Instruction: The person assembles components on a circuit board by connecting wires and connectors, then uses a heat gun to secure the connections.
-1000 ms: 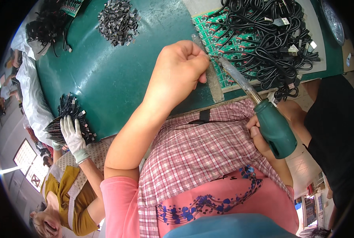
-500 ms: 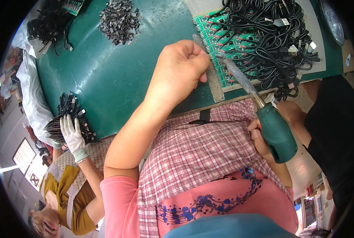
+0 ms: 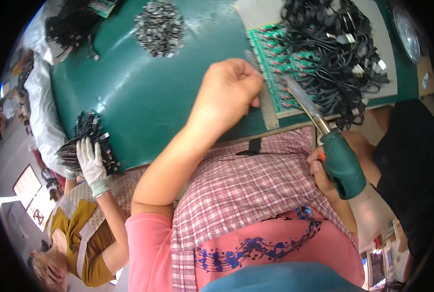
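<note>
My left hand [image 3: 230, 95] is closed in a pinch beside the left edge of a green circuit board panel [image 3: 268, 58]. Whatever is between its fingertips is hidden. In my right hand [image 3: 320, 168] is a soldering iron [image 3: 342, 163], gripped by its thick green handle. The iron's metal barrel slants up and left, and its tip is over the panel, close to the red wire ends. I cannot tell if the tip touches the board. Many black cables [image 3: 331, 68] with metal plugs lie bundled across the panel's right part.
A heap of small black-and-silver parts [image 3: 159, 28] sits on the green table [image 3: 129, 92]. At left, a co-worker's gloved hand [image 3: 91, 160] rests on a bundle of black cables [image 3: 88, 126]. More dark cables [image 3: 68, 27] lie at far left. A round shiny dish [image 3: 405, 35] stands far right.
The whole view has shifted slightly, so the table's things appear a little lower and to the right. Both hands keep their grips, with the iron's tip still over the panel.
</note>
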{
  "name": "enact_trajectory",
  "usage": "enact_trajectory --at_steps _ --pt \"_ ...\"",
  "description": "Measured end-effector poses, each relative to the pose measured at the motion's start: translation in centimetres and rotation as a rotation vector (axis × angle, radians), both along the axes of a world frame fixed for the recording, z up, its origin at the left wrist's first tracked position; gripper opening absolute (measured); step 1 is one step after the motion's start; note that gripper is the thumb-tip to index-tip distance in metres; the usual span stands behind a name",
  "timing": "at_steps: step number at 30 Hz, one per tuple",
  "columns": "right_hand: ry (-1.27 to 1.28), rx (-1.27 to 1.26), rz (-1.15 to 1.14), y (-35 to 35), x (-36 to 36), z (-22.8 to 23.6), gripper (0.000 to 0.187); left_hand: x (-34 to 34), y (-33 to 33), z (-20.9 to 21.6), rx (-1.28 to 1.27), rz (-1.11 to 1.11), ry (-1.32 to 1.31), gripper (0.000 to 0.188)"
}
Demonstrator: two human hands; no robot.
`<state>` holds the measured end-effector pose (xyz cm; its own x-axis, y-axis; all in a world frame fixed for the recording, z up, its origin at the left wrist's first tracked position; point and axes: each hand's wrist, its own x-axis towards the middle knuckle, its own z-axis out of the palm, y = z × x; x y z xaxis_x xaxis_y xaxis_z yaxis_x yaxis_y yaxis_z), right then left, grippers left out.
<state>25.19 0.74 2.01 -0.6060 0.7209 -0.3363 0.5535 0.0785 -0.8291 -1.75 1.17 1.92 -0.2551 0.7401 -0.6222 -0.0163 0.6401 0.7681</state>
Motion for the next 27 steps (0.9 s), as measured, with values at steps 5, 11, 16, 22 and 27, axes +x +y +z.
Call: enact_trajectory --at_steps 5,11,16,22,27 --pt "0.097 -0.1 -0.002 1.8 -0.7 1.5 0.007 -2.3 -1.8 -0.3 0.238 0.121 0.374 0.014" --pt "0.197 -0.106 -0.122 1.1 -0.5 0.4 0.009 -7.8 -2.3 -1.0 0.404 0.106 1.064 0.009" --pt "0.113 -0.155 0.058 2.4 -1.7 1.6 0.009 -7.2 -1.3 -1.6 0.386 -0.134 1.365 0.012" --pt "0.153 -0.177 -0.024 1.5 -1.0 0.9 0.01 -7.3 -0.6 -1.3 0.247 -0.084 1.238 0.014" --pt "0.148 -0.13 0.081 2.2 -1.0 0.9 0.011 -7.6 -1.0 -0.8 0.176 -0.013 1.046 0.015"
